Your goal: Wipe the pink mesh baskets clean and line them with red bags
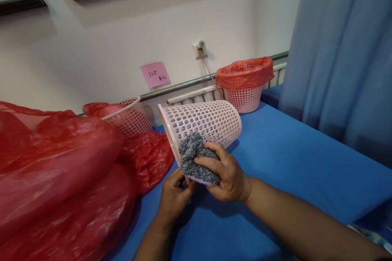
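A pink perforated plastic wastebasket (211,116) lies tilted on its side above the blue surface, its rim toward the left. My left hand (174,193) is closed on the lower edge of that rim, thumb and fingers pinching it. In my right hand (228,173) is a bunched grey speckled cloth (196,159), pressed against the basket's side near the rim. The cloth covers part of the rim and the holes there. My right fingers wrap over the cloth, and its pale underside shows at the bottom.
Large red plastic bags (67,187) heap up at the left, partly in front of another pink basket (131,118). A red-lined pink basket (245,94) stands at the back right of the blue-covered bed (275,147). A blue curtain (346,61) hangs at the right.
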The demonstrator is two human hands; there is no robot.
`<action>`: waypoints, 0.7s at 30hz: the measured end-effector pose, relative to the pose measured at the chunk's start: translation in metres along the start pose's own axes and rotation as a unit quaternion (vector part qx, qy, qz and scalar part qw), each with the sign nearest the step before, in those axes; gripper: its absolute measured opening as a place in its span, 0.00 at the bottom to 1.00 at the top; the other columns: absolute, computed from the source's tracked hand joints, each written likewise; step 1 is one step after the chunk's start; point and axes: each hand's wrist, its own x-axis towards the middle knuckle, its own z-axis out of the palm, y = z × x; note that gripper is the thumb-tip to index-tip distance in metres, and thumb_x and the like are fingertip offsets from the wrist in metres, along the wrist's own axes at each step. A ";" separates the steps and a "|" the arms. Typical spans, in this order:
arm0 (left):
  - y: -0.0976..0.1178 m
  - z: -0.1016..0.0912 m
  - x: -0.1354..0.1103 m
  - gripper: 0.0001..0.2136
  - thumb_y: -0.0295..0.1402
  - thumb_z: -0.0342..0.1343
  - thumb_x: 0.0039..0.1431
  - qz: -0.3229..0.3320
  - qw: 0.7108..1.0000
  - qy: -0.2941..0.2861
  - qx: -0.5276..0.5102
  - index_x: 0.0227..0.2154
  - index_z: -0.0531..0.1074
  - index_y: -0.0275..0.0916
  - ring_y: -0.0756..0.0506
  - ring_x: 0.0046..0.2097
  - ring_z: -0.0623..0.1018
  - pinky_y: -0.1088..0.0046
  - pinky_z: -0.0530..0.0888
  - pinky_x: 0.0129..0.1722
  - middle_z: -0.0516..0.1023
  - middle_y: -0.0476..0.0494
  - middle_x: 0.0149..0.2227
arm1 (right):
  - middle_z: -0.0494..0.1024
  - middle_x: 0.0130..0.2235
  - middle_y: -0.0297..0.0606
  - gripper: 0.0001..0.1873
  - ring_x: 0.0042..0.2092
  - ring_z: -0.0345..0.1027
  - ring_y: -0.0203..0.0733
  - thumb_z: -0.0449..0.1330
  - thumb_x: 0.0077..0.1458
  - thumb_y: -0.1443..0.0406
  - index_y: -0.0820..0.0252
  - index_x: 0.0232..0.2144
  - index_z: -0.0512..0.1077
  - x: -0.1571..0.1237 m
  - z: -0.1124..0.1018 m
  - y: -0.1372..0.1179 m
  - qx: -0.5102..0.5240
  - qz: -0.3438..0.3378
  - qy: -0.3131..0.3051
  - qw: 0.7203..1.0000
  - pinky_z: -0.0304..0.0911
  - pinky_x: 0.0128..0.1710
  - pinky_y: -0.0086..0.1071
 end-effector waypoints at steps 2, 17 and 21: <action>0.000 -0.002 -0.001 0.13 0.42 0.60 0.60 0.023 1.000 -0.004 0.002 0.30 0.80 0.37 0.44 0.34 0.78 0.71 0.76 0.36 0.82 0.43 0.31 | 0.63 0.62 0.47 0.35 0.60 0.68 0.53 0.61 0.49 0.68 0.51 0.61 0.66 0.001 -0.001 0.005 -0.013 0.009 0.007 1.000 0.71 0.57 0.48; -0.020 -0.001 0.007 0.16 0.25 0.53 0.54 -0.008 0.990 -0.067 0.126 0.42 0.81 0.40 0.40 0.45 0.82 0.65 0.78 0.45 0.84 0.41 0.43 | 0.70 0.56 0.47 0.28 0.59 0.67 0.52 0.59 0.50 0.66 0.56 0.55 0.73 0.003 -0.014 0.067 -0.101 0.244 0.226 0.938 0.62 0.64 0.53; -0.017 -0.001 0.009 0.12 0.25 0.55 0.54 -0.029 0.986 -0.093 0.139 0.37 0.80 0.42 0.40 0.42 0.82 0.66 0.77 0.44 0.84 0.43 0.42 | 0.59 0.65 0.47 0.37 0.64 0.62 0.54 0.61 0.49 0.69 0.52 0.63 0.65 -0.001 0.004 0.012 -0.062 0.044 0.050 0.996 0.65 0.62 0.50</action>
